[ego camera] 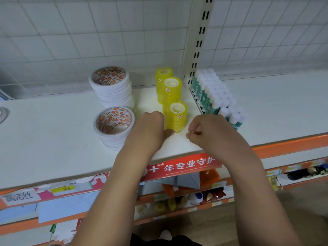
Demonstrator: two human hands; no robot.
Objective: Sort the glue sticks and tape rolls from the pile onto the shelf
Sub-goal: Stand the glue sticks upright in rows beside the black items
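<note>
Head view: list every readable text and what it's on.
"+**年专业守护": red strip on the shelf front edge, start cut off.
Handwritten white tag: blurred, unreadable.
Yellow tag, glue sticks labels, white tape rolls core prints, yellow tape rolls stickers: too small or blurred.

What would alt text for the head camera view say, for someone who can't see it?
Two bare hands reach onto a white shelf: the left hand touches the nearest yellow tape stack, the right hand is curled beside it. Two stacks of white tape rolls stand left, upright glue sticks right.
</note>
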